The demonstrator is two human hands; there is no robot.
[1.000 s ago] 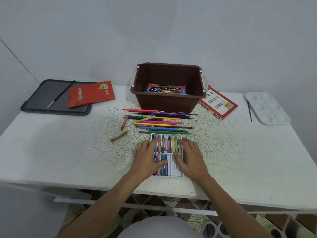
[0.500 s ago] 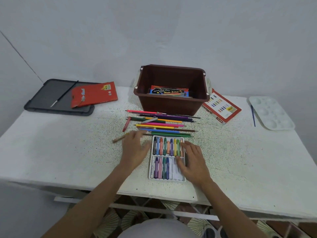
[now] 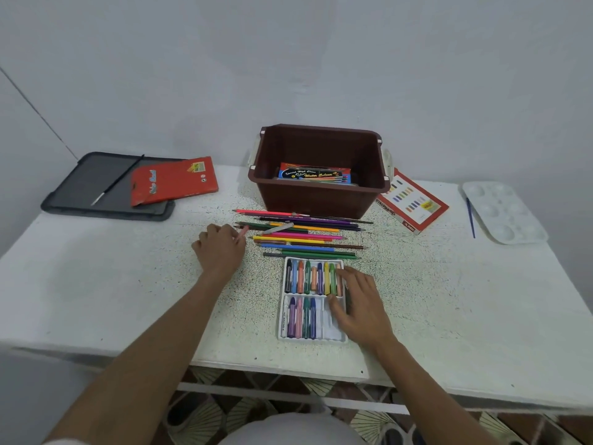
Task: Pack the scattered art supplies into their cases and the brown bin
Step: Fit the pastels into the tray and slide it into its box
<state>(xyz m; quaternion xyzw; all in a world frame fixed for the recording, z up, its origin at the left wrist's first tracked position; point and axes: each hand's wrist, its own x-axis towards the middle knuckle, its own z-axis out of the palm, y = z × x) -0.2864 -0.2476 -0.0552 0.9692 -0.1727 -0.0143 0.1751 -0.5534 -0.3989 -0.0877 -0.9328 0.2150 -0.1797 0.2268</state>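
A person sits at a white speckled table [image 3: 449, 316], both bare forearms reaching forward. The left hand [image 3: 220, 248] rests knuckles-up on the tabletop, its fingers curled in and pinching a reddish crayon [image 3: 242, 233], whose tip pokes out toward a row of coloured pencils [image 3: 305, 237] just beside it. The right hand [image 3: 361, 305] lies flat and relaxed over the right side of a white crayon tray [image 3: 280, 319]. Its fingers are loosely spread, the fingertips touching the crayons at the right of the far compartment and the thumb on the bare part of the near one. The tray sits near the table's front edge, with the pencils lying sideways between it and the brown bin [image 3: 321, 195]. Inside the bin lies a watercolour box [image 3: 314, 174]. To the bin's right, touching it, is an oil pastel box [image 3: 414, 200], then a blue brush [image 3: 470, 218] and a white palette [image 3: 503, 213]. At far left a grey lid [image 3: 80, 187] carries a thin brush [image 3: 117, 181] and a red pencil case [image 3: 175, 181].
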